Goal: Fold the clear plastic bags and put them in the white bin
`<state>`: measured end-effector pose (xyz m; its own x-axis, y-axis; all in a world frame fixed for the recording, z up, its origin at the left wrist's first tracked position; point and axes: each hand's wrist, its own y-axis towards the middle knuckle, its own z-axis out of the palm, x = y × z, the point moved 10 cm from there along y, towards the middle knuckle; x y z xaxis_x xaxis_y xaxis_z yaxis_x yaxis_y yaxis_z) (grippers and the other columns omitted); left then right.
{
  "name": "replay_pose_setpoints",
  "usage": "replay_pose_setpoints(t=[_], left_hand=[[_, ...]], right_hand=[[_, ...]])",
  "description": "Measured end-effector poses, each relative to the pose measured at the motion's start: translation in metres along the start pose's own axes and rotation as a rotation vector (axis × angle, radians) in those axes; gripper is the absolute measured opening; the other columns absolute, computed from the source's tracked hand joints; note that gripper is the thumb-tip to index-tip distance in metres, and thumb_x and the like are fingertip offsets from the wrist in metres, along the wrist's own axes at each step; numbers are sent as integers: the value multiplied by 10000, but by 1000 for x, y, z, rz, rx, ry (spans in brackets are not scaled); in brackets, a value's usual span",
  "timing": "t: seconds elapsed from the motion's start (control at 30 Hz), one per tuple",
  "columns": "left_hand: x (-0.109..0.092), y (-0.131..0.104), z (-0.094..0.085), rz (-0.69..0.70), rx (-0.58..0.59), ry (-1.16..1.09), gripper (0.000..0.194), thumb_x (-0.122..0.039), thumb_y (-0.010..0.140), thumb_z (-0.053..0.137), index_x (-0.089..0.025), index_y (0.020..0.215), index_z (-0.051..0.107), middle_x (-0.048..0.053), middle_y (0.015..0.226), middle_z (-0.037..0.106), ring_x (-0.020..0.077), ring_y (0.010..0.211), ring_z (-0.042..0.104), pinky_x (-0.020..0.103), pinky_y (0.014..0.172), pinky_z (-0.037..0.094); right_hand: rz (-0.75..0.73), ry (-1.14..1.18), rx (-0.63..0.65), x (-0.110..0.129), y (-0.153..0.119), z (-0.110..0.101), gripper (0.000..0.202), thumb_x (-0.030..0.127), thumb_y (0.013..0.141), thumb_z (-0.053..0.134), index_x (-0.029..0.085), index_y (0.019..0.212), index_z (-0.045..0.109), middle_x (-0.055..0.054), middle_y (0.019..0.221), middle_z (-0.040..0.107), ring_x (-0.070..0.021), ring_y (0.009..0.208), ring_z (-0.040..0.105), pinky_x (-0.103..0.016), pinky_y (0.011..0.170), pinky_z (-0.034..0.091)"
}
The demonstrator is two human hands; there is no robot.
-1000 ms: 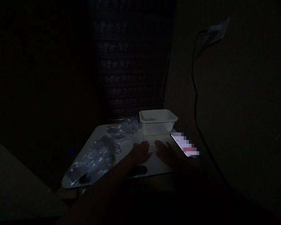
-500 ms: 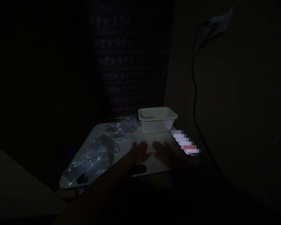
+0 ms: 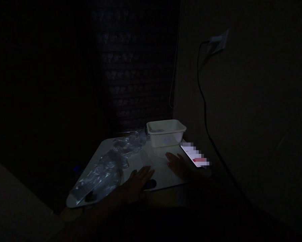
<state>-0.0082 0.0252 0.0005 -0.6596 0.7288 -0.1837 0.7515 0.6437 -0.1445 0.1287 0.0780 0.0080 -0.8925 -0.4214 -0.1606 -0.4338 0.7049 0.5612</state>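
two hands lie flat and open on the table (image 3: 163, 176), holding nothing: left hand (image 3: 138, 179) at the near edge just beside the plastic bags (image 3: 104, 173), right hand (image 3: 177, 164) beside the lit phone (image 3: 195, 155). white tub (image 3: 166, 132) sits at the far right corner. bags look untouched; work seems barely begun.

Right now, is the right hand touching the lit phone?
Cannot tell. In the head view the right hand lies beside the lit phone; darkness hides any gap.
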Motion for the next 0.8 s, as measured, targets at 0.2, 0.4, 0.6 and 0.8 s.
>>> replay_pose_setpoints(t=[0.2, 0.4, 0.6, 0.8], left_hand=[[-11, 13, -29, 92, -203, -211, 358, -326, 816, 256, -240, 1105, 449, 52, 1235, 375, 197, 1109, 336, 366, 906, 232], [37, 22, -46, -195, -403, -731, 401, -423, 767, 313, -137, 749, 594, 32, 740, 612, 158, 739, 525, 234, 644, 394], [58, 28, -67, -240, -596, -957, 348, -377, 744, 350, -122, 713, 586, 48, 790, 614, 148, 774, 532, 259, 729, 377], [74, 40, -56, -330, -602, -1157, 400, -463, 709, 390, -106, 620, 547, 43, 635, 598, 125, 611, 537, 250, 621, 401]], right_hand=[[-48, 209, 99, -2, -5, 6, 351, 188, 810, 253, 226, 1081, 472, -44, 1184, 446, -164, 1109, 363, -400, 907, 262], [203, 721, 180, -33, 8, 5, 367, 228, 805, 228, 209, 1018, 525, -38, 1020, 574, -150, 908, 536, -322, 770, 433], [238, 1042, 308, -21, 21, -1, 327, 273, 738, 336, 168, 914, 590, -74, 987, 590, -176, 887, 545, -326, 733, 436], [478, 1182, 395, -23, 12, 16, 325, 321, 676, 429, 128, 885, 586, -99, 899, 614, -169, 731, 576, -267, 551, 441]])
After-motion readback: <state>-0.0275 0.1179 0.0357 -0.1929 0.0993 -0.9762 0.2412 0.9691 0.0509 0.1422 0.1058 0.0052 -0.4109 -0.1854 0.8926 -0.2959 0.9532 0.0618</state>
